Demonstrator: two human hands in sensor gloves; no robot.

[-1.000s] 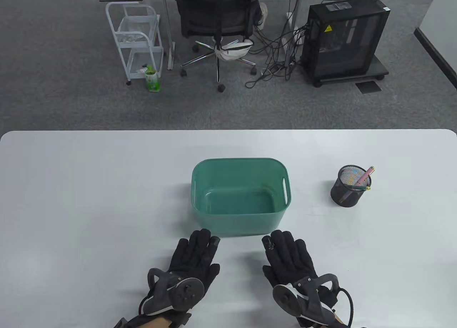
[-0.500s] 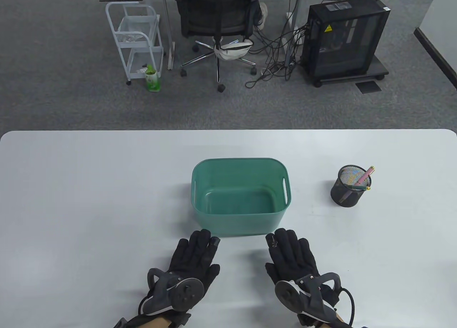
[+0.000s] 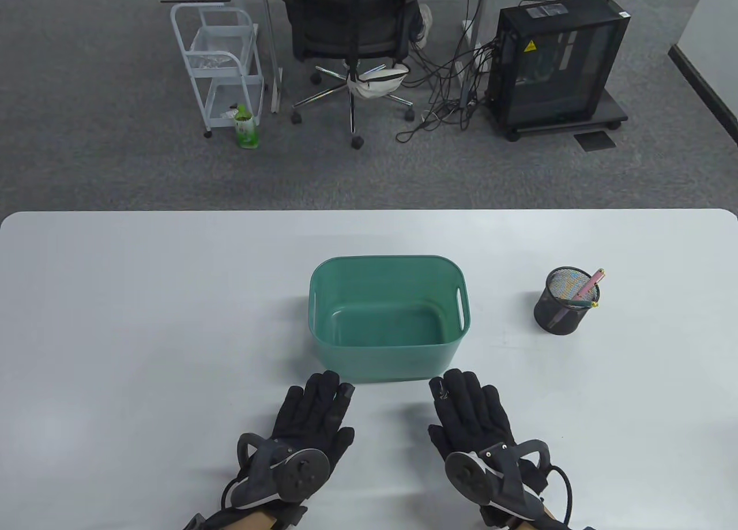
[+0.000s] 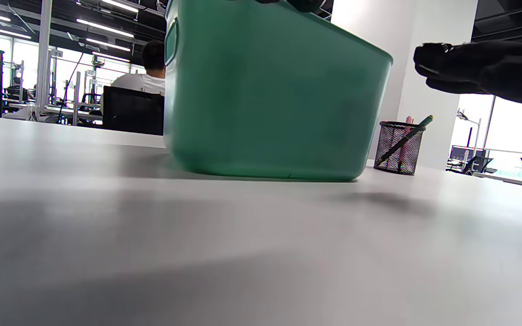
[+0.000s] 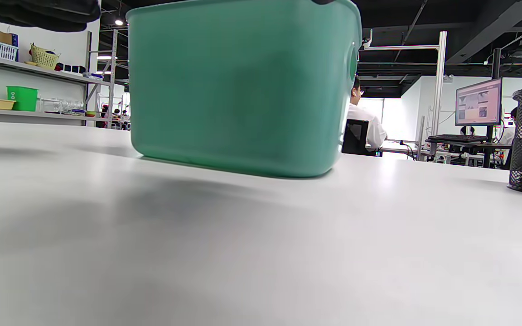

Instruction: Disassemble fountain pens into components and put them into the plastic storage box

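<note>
Office floor behind: grey carpet, a swivel chair (image 3: 350, 28), a white trolley (image 3: 219, 63), a black computer tower (image 3: 556, 63). Nearer, a long white table (image 3: 144, 322) carries all the work.

Green plastic storage box (image 3: 387, 316) sits mid-table, open top, nothing visible inside. From both wrist views its near wall fills the frame, standing flat on the surface. Judged light and fairly rigid, thin-walled; it needs no handling, only dropping parts in.

Black mesh pen cup (image 3: 562, 302) stands well apart to the box's right. Two pens lean in it: a pink one (image 3: 589, 284) with a gold end, and a dark green one (image 3: 579, 303) lying lower across the rim. Fountain pens likely light, stiff, smooth-barrelled, so somewhat slippery under glove fabric; nib and any ink insert the fragile parts. Best judged hold: pinch the upper barrel end that sticks out of the cup, lift straight, then one hand on cap, the other on barrel to pull or unscrew.

Left hand (image 3: 308, 420) lies palm-down just in front of the box's near-left corner, fingers (image 3: 323, 388) straight and loosely spread, holding nothing. Right hand (image 3: 470, 417) mirrors it at the near-right corner, fingers (image 3: 458, 386) extended, empty. Whether fingertips touch the box wall cannot be told. Disassembly not yet begun.
</note>
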